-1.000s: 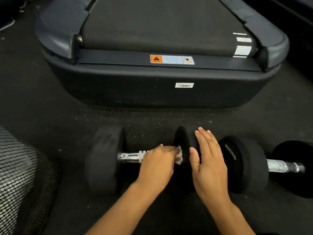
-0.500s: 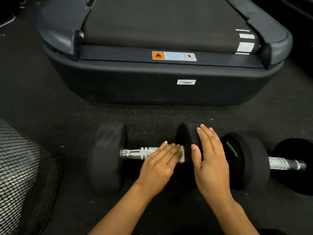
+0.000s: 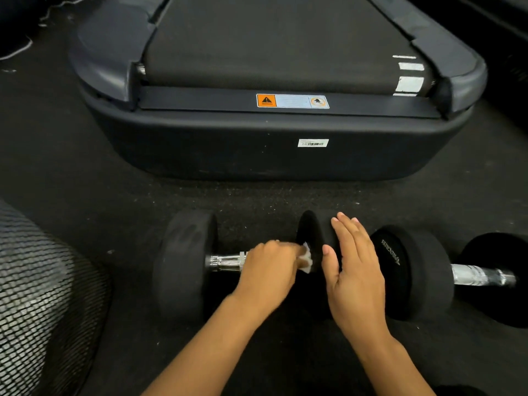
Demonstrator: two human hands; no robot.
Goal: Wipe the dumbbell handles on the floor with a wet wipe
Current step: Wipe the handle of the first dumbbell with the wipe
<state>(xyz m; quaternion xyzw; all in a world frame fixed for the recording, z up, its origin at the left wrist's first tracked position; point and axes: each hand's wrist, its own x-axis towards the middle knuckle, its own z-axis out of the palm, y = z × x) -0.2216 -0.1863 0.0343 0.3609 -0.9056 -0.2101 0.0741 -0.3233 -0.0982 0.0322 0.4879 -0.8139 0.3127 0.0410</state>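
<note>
My left hand (image 3: pixel 268 272) is closed over the chrome handle (image 3: pixel 227 262) of the nearer dumbbell (image 3: pixel 185 264), pressing a white wet wipe (image 3: pixel 306 260) against the bar's right end, hard up to the inner weight. My right hand (image 3: pixel 353 270) lies flat and open on top of that right-hand weight, gripping nothing. Just right of this dumbbell lies a second dumbbell (image 3: pixel 414 270), its handle bare. Both rest on the dark floor (image 3: pixel 85 195). Left of the nearer dumbbell sits a mesh object (image 3: pixel 43 295). Beyond the dumbbell stands a treadmill (image 3: pixel 271 138).
</note>
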